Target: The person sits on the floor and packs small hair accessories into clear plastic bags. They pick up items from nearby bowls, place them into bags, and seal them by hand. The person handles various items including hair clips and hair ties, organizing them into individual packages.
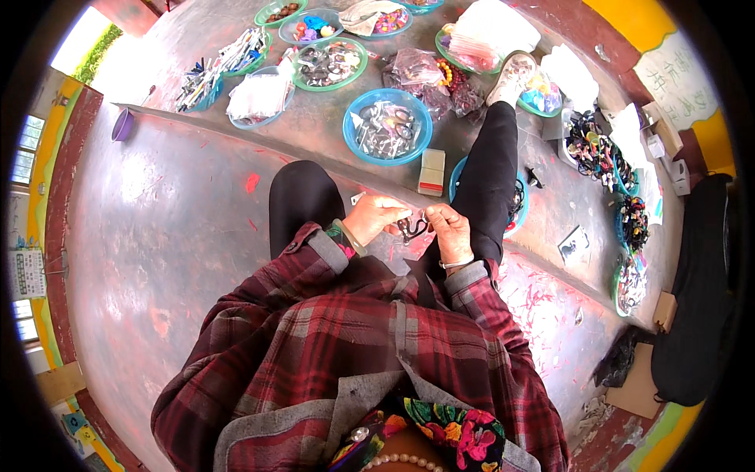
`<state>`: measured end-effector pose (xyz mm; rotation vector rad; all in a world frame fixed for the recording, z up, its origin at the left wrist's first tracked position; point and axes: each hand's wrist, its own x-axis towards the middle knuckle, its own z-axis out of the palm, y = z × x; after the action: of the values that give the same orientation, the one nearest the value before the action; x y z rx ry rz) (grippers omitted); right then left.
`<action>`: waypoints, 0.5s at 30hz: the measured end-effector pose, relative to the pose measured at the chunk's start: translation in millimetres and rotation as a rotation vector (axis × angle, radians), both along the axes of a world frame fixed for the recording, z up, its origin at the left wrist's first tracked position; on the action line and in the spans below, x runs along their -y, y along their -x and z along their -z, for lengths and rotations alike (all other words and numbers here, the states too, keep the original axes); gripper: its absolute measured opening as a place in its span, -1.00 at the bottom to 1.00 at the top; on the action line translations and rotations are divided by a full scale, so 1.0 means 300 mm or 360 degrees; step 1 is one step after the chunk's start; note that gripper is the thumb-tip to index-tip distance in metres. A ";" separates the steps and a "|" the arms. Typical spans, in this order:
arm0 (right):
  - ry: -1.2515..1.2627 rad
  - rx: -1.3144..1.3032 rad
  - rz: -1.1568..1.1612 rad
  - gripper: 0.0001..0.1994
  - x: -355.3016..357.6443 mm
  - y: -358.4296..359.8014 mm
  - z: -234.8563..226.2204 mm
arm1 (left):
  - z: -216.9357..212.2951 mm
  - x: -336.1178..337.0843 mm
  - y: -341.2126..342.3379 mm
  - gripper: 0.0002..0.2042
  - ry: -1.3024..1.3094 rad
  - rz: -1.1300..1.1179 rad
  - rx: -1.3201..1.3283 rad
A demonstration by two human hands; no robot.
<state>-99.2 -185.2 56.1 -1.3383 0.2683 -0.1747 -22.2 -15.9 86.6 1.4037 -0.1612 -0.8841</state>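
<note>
In front of my lap, my left hand (373, 219) and my right hand (451, 234) are close together, thumbs and fingertips pinched. Between them hangs a small black looped cord (412, 229), held at its two sides; its exact kind is too small to make out. A pale bangle circles my left wrist, and a light band circles the right. Just beyond my hands stands a small tan and red box (431, 172). A blue basin (388, 127) of small bagged items, some with black loops, lies farther off. Partly behind my right leg is another blue basin (518, 206) with dark items.
A concrete step edge (314, 161) crosses the floor ahead. Several basins are spread beyond it, including a green one (330, 64) and a bunch of pens (198, 82). At the right stand containers of black cords (591, 149), a small card (573, 244) and a long black bag (692, 299).
</note>
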 end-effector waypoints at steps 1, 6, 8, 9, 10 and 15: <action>-0.0029 -0.0044 0.0049 -0.84 -0.001 -0.007 0.000 | 0.006 -0.001 -0.006 -0.81 -0.0005 -0.0007 -0.0003; -0.0238 -0.0073 0.0169 -0.80 0.015 -0.032 -0.030 | 0.108 -0.036 -0.121 -0.85 0.0284 -0.0612 -0.0375; -0.0220 -0.0092 0.0128 -0.80 0.016 -0.032 -0.008 | 0.159 -0.040 -0.189 -0.88 0.0516 -0.0932 -0.0484; -0.0227 -0.0106 0.0120 -0.80 0.019 -0.032 -0.002 | 0.172 -0.031 -0.238 -0.89 0.0547 -0.1096 -0.0556; -0.0232 -0.0123 0.0112 -0.79 0.024 -0.032 0.006 | 0.167 -0.018 -0.280 -0.91 0.0631 -0.1244 -0.0539; -0.0224 -0.0162 0.0064 -0.78 0.017 -0.037 0.000 | 0.234 0.012 -0.442 -0.85 0.0775 -0.1723 -0.0713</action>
<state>-88.2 -190.3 56.1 -1.2041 0.3867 -0.1197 110.5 -19.5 16.3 0.6284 0.6402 -0.1872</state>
